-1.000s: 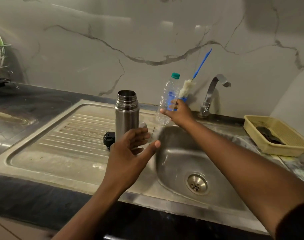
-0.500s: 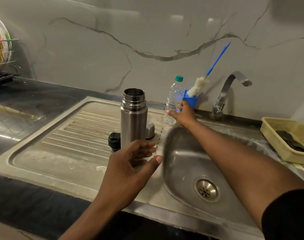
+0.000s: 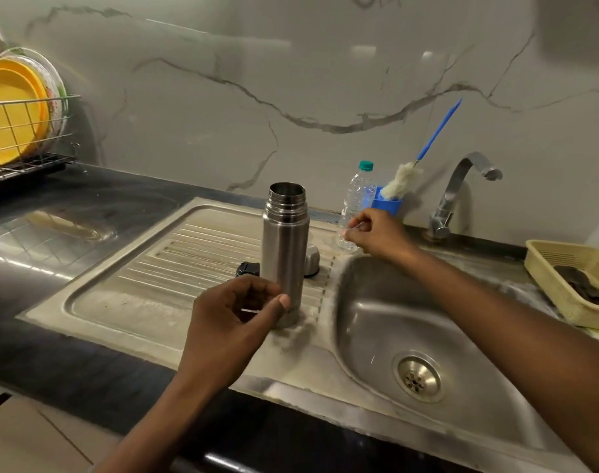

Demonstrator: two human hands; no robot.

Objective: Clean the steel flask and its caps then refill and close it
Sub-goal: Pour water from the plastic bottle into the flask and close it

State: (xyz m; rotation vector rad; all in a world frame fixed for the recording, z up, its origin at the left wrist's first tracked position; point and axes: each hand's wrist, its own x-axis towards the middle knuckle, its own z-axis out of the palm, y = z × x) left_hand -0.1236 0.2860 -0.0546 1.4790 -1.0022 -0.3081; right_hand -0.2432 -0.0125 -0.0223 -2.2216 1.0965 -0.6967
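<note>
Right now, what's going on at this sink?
The open steel flask stands upright on the drainboard, with a black cap and a steel cap lying just behind it. The left hand is curled beside the flask's base; whether it touches is unclear. The right hand reaches to the plastic bottle at the wall, fingers curled at its lower part. A brush sits in a blue cup by the tap.

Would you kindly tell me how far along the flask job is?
Done: flask uncapped, upright on the drainboard, black cap and steel cap beside it. In hand: right hand at the bottle, left hand by the flask's base. Left: refilling and capping; whether washing is finished, I cannot tell.
</note>
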